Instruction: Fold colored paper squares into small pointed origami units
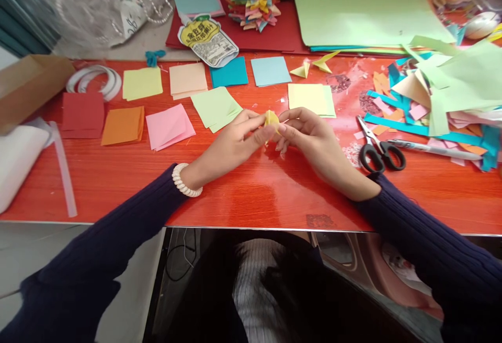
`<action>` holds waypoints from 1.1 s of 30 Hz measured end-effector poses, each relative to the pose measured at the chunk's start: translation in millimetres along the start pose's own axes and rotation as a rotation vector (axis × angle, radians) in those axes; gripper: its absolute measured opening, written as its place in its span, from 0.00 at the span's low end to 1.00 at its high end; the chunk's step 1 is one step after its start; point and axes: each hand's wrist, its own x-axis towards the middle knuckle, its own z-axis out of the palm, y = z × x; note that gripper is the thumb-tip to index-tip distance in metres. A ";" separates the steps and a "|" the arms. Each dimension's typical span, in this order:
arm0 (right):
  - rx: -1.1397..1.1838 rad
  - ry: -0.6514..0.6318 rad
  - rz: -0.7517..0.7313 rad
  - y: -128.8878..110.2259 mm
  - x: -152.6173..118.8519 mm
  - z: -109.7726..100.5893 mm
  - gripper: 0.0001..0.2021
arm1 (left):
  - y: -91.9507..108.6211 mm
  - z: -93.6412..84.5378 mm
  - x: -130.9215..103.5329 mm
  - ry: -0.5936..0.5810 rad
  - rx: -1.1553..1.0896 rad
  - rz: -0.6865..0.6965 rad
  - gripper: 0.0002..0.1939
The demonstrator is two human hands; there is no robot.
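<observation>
Small yellow paper piece, two-handed pinch above the worktop.
Remotely, I see the left hand and right hand together, fingers on the paper, nearer and left of the pale-yellow stack; scissors right of that stack, light-green stack left, two folded yellow pieces just beyond.

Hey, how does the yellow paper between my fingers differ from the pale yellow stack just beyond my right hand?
The yellow paper is folded into a small shape, while the pale yellow stack is flat and wider. The yellow paper is a deeper yellow; the pale yellow stack is lighter. The yellow paper is held by the left hand and right hand, whereas the pale yellow stack lies on the table. Both are yellowish paper.
</observation>
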 end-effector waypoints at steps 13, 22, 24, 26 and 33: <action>0.028 -0.006 0.042 -1.1 -2.2 -0.8 0.12 | -1.3 1.4 -1.5 0.114 -0.152 -0.076 0.18; -0.020 -0.100 0.083 0.5 -4.8 2.7 0.15 | -6.1 0.9 -2.3 0.117 -0.107 -0.120 0.09; -0.043 -0.108 0.066 0.9 -5.1 1.9 0.11 | -6.8 1.1 -2.3 0.096 -0.134 -0.150 0.11; -0.071 -0.100 0.053 1.6 -4.8 0.5 0.09 | -7.5 1.8 -1.9 0.096 -0.175 -0.185 0.12; -0.112 -0.052 0.028 0.3 -3.3 -1.4 0.09 | -6.9 1.4 -0.2 0.038 -0.328 -0.170 0.06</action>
